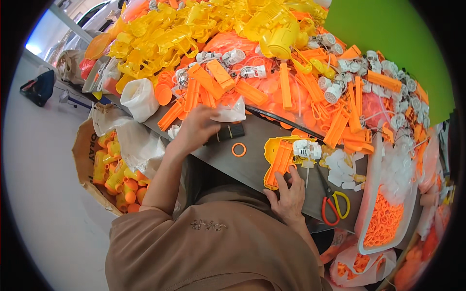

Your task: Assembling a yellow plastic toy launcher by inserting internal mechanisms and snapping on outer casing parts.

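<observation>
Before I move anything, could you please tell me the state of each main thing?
Yellow shell: open, an orange part lying in it
Scissors: lying on the table, unheld
Translucent bin: open, holding orange rings
Brown sack: open, holding yellow and orange parts
Loose orange ring: lying flat

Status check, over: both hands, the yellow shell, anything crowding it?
Left hand near black block, grip unclear. Right hand at yellow shell, orange piece lying in it. Scissors close by on the right.
</observation>
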Demonstrator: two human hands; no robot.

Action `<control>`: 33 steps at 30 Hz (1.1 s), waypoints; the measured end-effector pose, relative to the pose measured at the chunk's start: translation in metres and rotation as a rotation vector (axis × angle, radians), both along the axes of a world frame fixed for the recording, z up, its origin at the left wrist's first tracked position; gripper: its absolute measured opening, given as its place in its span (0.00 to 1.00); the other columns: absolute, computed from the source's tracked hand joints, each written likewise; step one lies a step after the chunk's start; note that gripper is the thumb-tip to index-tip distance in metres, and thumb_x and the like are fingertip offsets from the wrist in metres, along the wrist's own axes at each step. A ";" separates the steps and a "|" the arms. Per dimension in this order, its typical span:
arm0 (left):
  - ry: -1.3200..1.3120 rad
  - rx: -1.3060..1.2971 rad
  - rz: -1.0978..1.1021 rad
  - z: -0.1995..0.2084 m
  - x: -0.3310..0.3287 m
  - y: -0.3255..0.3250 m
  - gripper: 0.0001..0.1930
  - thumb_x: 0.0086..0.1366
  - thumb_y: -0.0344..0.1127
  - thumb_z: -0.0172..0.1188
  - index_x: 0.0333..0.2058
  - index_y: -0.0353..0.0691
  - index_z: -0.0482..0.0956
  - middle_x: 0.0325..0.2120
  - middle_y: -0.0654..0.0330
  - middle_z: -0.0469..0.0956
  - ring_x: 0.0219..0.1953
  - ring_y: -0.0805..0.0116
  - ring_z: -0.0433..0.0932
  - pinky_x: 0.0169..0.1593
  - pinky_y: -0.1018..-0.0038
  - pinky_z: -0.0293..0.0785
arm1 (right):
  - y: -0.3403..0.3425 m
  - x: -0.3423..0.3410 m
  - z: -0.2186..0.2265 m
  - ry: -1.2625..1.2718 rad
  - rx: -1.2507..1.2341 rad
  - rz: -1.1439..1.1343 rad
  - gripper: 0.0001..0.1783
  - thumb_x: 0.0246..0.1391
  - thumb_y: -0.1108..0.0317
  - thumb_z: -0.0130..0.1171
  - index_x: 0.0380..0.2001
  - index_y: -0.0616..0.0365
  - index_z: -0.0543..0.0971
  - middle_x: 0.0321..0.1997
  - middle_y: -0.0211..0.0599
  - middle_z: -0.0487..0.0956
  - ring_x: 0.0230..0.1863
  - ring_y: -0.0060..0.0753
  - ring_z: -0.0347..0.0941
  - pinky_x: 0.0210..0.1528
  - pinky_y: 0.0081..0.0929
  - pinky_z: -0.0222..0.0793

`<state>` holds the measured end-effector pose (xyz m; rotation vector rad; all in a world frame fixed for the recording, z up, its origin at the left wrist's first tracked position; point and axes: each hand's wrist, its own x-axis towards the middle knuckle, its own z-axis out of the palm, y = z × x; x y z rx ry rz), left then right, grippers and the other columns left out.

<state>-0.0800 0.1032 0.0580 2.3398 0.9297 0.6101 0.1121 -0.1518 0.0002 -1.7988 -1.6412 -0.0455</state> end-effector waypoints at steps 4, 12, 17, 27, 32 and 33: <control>-0.488 0.029 0.455 0.039 0.010 0.077 0.11 0.55 0.32 0.62 0.36 0.33 0.78 0.35 0.56 0.78 0.34 0.67 0.76 0.39 0.74 0.72 | 0.000 0.000 0.002 0.042 0.020 -0.019 0.31 0.36 0.65 0.70 0.47 0.59 0.73 0.55 0.54 0.65 0.34 0.42 0.65 0.38 0.35 0.65; 0.240 0.236 0.792 0.016 0.037 0.224 0.43 0.46 0.61 0.65 0.50 0.29 0.66 0.41 0.41 0.75 0.45 0.54 0.76 0.47 0.62 0.72 | -0.004 -0.003 -0.001 0.026 0.020 -0.055 0.26 0.39 0.67 0.68 0.44 0.59 0.74 0.52 0.53 0.68 0.36 0.43 0.68 0.37 0.32 0.67; 0.355 0.206 0.777 0.010 0.043 0.244 0.35 0.46 0.57 0.64 0.41 0.28 0.76 0.39 0.40 0.77 0.41 0.51 0.79 0.43 0.63 0.74 | -0.005 -0.003 -0.001 0.046 0.034 -0.088 0.26 0.38 0.68 0.68 0.44 0.59 0.75 0.52 0.52 0.68 0.35 0.42 0.68 0.36 0.31 0.68; -1.111 -0.136 0.349 0.079 0.032 0.147 0.11 0.61 0.33 0.53 0.36 0.31 0.77 0.29 0.59 0.78 0.34 0.63 0.78 0.39 0.69 0.73 | -0.003 0.007 0.002 0.152 0.109 -0.062 0.26 0.39 0.71 0.67 0.45 0.61 0.73 0.53 0.49 0.68 0.36 0.38 0.68 0.35 0.29 0.68; -0.824 -0.917 -0.332 0.059 0.062 -0.046 0.15 0.63 0.39 0.55 0.41 0.33 0.72 0.31 0.54 0.76 0.31 0.69 0.76 0.36 0.73 0.74 | -0.010 0.018 0.030 0.673 0.220 -0.014 0.26 0.53 0.66 0.58 0.54 0.63 0.67 0.55 0.43 0.67 0.44 0.31 0.67 0.41 0.26 0.67; -0.589 -1.058 -0.456 0.051 0.055 -0.065 0.15 0.62 0.39 0.57 0.42 0.34 0.72 0.31 0.53 0.77 0.27 0.68 0.76 0.33 0.72 0.75 | -0.007 0.020 0.041 0.948 0.257 0.036 0.28 0.56 0.64 0.55 0.56 0.64 0.63 0.56 0.43 0.66 0.45 0.30 0.66 0.44 0.25 0.67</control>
